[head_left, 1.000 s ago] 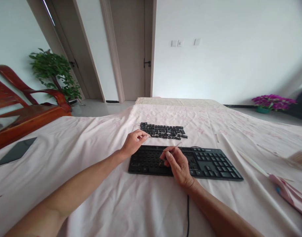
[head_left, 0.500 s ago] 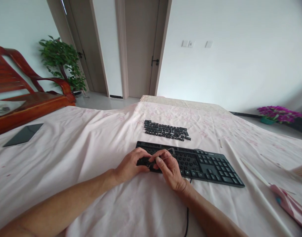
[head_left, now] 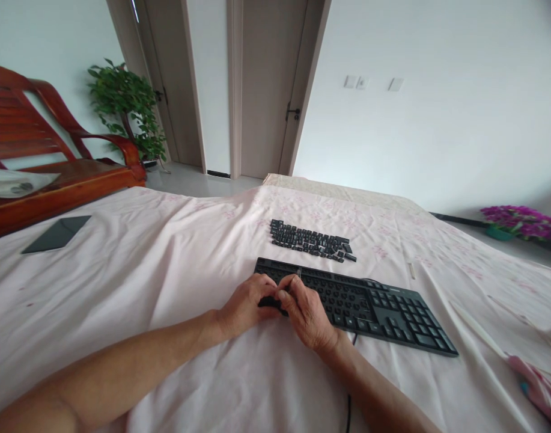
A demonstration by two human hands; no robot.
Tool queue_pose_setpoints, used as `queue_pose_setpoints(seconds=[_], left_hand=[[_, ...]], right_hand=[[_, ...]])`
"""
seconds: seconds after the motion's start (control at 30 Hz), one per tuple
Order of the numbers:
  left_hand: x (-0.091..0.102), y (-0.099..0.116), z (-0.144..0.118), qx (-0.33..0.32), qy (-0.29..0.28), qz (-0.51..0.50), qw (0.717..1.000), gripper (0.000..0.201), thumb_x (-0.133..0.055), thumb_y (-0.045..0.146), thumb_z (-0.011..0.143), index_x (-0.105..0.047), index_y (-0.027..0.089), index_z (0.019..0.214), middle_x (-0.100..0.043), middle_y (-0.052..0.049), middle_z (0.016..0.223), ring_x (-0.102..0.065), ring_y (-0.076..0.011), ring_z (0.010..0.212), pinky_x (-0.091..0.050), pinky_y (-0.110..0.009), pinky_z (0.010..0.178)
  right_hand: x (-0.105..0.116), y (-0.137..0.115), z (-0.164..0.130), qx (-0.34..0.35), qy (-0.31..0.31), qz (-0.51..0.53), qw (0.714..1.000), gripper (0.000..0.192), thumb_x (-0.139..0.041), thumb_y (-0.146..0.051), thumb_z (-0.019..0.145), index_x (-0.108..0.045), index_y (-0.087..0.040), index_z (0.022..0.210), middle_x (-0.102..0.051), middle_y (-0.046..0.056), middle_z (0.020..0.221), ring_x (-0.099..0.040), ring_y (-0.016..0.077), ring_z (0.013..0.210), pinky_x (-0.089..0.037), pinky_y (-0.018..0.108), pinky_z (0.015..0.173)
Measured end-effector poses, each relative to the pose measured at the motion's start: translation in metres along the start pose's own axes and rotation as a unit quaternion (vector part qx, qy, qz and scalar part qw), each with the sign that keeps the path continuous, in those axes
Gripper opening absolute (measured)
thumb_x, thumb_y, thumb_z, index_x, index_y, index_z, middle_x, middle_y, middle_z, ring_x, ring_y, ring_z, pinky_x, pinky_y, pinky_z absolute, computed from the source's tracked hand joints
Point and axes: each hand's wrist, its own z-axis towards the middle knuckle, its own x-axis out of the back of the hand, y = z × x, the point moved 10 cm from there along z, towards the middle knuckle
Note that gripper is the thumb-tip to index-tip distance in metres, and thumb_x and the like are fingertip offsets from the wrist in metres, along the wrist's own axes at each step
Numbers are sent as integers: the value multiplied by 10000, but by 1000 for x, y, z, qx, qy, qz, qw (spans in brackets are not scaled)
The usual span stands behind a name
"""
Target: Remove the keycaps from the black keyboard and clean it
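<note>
A black keyboard (head_left: 374,304) lies on the pink cloth (head_left: 167,270), and its left half shows bare key sockets. Behind it, several loose black keycaps (head_left: 311,240) sit in rows. My left hand (head_left: 246,304) rests at the keyboard's left end, its fingertips pinched on a small dark keycap (head_left: 268,302) that is mostly hidden. My right hand (head_left: 306,313) touches the left hand from the right. It grips a thin wire tool (head_left: 298,275) whose tip sticks up above the thumb. The keyboard's cable (head_left: 348,415) runs toward me under my right forearm.
A dark flat phone (head_left: 56,233) lies on the cloth at the far left. A red wooden chair (head_left: 54,174) and a green plant (head_left: 126,111) stand behind it. Thin white sticks (head_left: 476,328) and a pink object (head_left: 536,385) lie at the right, with purple flowers (head_left: 518,216) on the floor beyond.
My left hand left the loose keycaps and came back to the keyboard's left end. My right hand slid left to meet it. The view shifted left.
</note>
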Motion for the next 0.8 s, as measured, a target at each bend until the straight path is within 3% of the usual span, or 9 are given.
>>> queue_pose_setpoints(seconds=[0.17,0.47,0.8], left_hand=[[0,3,0,-19,9,19,1000,100,-671,298,815,-712,210,840,-653,-20,878,-563,-191,866,-424,-311,790],[-1,13,2,-34,18,39,998,244,-603,418,864,-691,198,809,-683,-13,814,-600,-159,784,-417,-285,762],[1,21,-1,-44,19,49,998,278,-561,430,887,-695,207,788,-675,-10,802,-606,-157,777,-424,-289,743]], right_hand=[[-12,-21,-3,85,-26,-51,995,97,-413,-212,956,-483,-215,890,-570,16,781,-562,150,705,-432,263,676],[3,0,-17,90,71,33,993,123,-403,-233,950,-499,-212,876,-556,24,788,-543,149,693,-446,276,660],[3,7,-24,70,91,107,988,146,-373,-283,965,-483,-219,892,-539,36,783,-522,165,704,-453,309,664]])
